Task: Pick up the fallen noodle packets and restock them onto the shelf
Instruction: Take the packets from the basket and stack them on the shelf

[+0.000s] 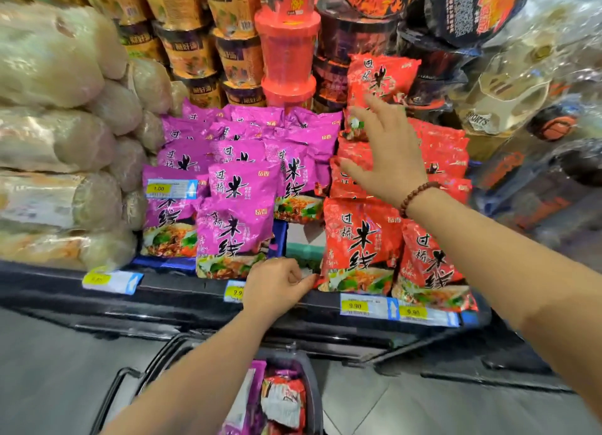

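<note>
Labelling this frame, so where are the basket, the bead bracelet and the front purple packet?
basket point(314, 399): head view, its dark right rim.
bead bracelet point(417, 194): head view, middle beads of the band.
front purple packet point(234, 239): head view, middle of its face.

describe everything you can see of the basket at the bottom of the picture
The basket sits low, below the shelf, between the forearms. It looks like dark grey plastic with a rounded rim and thin black handles swung out to its left. The frame cuts off its lower part. Inside lie crumpled purple packets and red packets. Neither the left hand nor the right hand touches it; both are up at the shelf.
</note>
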Demonstrator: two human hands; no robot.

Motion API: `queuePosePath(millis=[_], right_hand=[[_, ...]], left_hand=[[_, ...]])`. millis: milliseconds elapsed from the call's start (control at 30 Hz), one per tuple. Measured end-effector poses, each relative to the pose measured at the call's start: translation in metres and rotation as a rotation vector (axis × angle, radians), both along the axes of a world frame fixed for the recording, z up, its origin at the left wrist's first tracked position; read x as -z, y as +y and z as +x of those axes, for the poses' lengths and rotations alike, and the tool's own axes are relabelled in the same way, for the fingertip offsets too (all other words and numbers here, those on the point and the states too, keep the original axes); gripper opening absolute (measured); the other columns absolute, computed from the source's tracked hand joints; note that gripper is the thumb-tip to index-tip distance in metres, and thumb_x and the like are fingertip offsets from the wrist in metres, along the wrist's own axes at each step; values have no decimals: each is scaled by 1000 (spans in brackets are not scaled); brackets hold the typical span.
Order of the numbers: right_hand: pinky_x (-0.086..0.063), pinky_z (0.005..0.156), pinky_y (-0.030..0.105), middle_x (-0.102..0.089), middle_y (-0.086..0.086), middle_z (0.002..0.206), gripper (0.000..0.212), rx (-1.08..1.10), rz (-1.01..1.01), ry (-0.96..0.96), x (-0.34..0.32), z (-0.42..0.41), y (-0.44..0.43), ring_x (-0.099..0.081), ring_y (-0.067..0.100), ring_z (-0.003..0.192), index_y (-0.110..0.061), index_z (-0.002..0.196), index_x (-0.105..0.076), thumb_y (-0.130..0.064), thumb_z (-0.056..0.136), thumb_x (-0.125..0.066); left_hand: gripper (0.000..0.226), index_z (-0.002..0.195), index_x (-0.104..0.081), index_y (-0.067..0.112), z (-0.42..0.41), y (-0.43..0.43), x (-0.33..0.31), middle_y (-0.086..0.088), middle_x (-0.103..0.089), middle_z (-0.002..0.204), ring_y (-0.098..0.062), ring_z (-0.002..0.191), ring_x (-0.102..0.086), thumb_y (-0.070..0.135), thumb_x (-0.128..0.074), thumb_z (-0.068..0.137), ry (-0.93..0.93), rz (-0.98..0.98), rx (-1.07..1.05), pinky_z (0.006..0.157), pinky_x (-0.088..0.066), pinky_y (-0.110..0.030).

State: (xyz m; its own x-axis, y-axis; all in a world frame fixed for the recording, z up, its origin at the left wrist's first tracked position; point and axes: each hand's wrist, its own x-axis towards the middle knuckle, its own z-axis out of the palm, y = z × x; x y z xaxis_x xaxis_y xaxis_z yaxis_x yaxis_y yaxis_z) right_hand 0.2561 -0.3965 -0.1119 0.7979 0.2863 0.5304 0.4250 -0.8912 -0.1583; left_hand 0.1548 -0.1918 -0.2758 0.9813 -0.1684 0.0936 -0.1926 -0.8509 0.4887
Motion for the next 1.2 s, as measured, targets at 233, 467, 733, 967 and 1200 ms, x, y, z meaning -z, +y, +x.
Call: queuePosePath(millis=[233, 467, 733, 967, 1200], right_hand=[[-37, 101, 41, -54, 11, 132, 62, -165, 10, 117, 57, -140, 69, -49, 31, 121, -8, 129, -55, -45, 79, -55], [-38, 107, 47, -51, 12, 140, 72, -205, -101, 575, 171, -229, 129, -49, 32, 126, -10, 135, -52, -55, 79, -45], [-18, 117, 35, -26, 1, 156, 81, -6, -98, 1099, 316, -265, 180, -25, 22, 143, -22, 149, -27, -54, 83, -60], [-36, 90, 27, -57, 11, 125, 61, 289, 219, 1314, 449, -278, 214, -51, 30, 118, -7, 131, -52, -23, 78, -77], [-40, 108, 44, -50, 3, 141, 117, 481, 603, 1514, 590, -293, 227, -48, 24, 129, -17, 138, -44, -81, 45, -73]], left_hand=[[40, 111, -67, 10, -63, 63, -1, -6, -65, 112, -21, 109, -55, 38, -58, 84, -124, -223, 176, 96, -41, -29], [58, 126, -63, 13, -160, 178, 63, -11, -60, 131, -31, 119, -57, 51, -52, 84, 144, 78, 163, 98, -49, -46], [74, 117, -67, 6, -233, 255, 171, -17, -67, 117, -38, 103, -65, 60, -49, 70, 451, 156, -76, 82, -55, -44], [99, 140, -50, 9, -261, 272, 283, -13, -45, 146, -30, 135, -42, 72, -40, 65, 557, 1, -367, 109, -34, -33], [82, 148, -37, 19, -239, 268, 385, -4, -32, 155, -19, 144, -24, 45, -74, 80, 587, -192, -551, 115, -22, -31]])
